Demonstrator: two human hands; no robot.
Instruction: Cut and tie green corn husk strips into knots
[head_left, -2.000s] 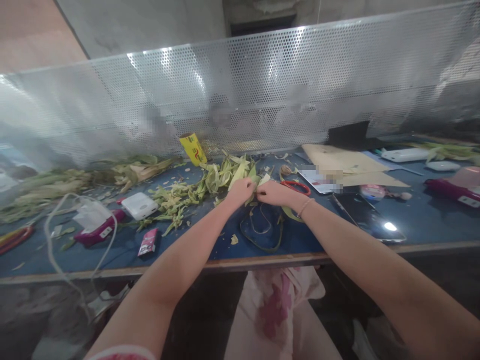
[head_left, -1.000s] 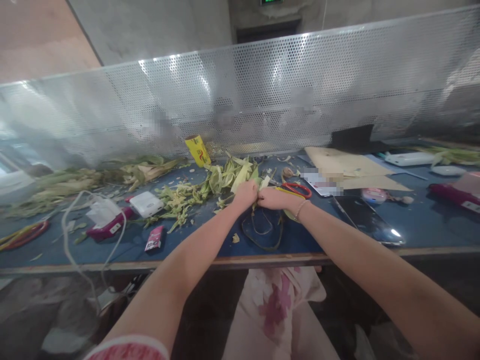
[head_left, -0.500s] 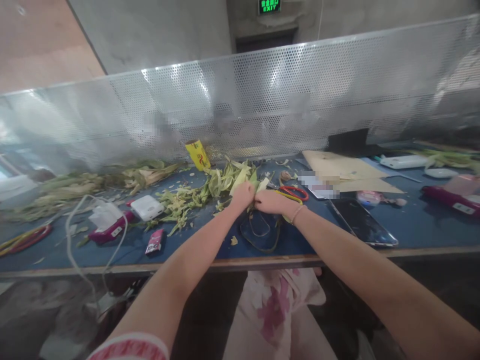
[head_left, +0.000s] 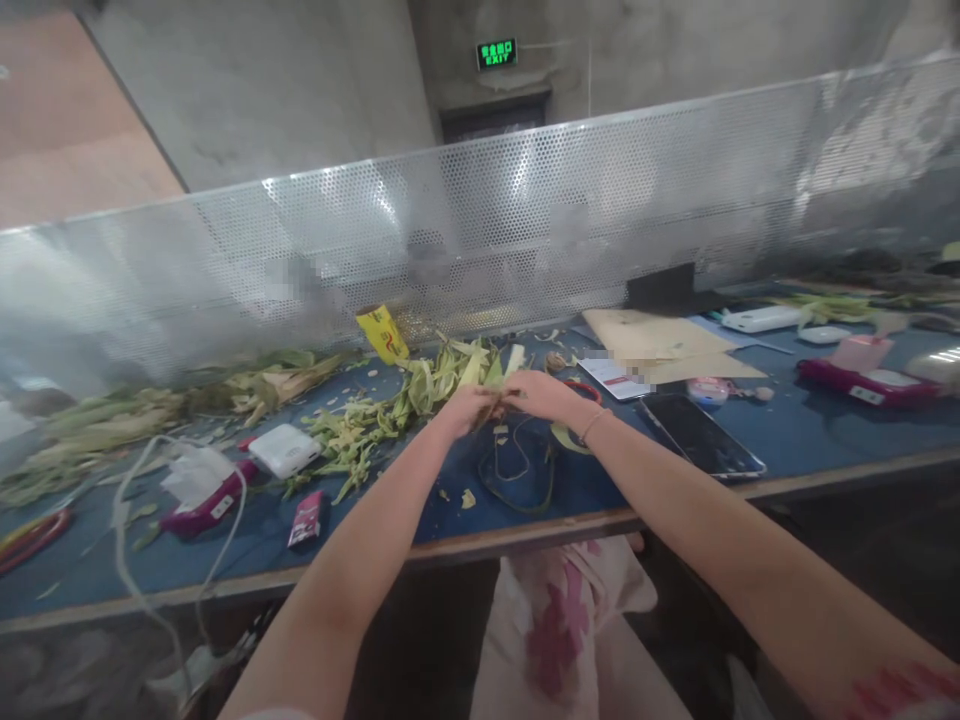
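Both hands meet above the blue table at a pile of pale green leaves [head_left: 431, 382]. My left hand [head_left: 471, 408] is closed, its fingers pinched round something too small to make out. My right hand [head_left: 534, 394] is closed too, with its fingertips close against those of the left. A pale leaf piece [head_left: 514, 360] stands up just behind the fingers. Thin loops of green strand [head_left: 517, 505] lie on the table below the hands. Red scissor handles [head_left: 585, 390] show partly behind my right hand.
At the left are a white power bank [head_left: 285, 450], a purple tissue pack [head_left: 214, 495] and a pink packet [head_left: 306, 519]. A yellow packet [head_left: 383, 335] stands behind. On the right lie a phone [head_left: 697, 433] and brown paper [head_left: 660, 335]. Perforated metal screen [head_left: 480, 220] lines the back.
The view has shifted. My left hand has turned, its fingertips now coming together with those of the right, which has moved slightly. The scissors are now more hidden.
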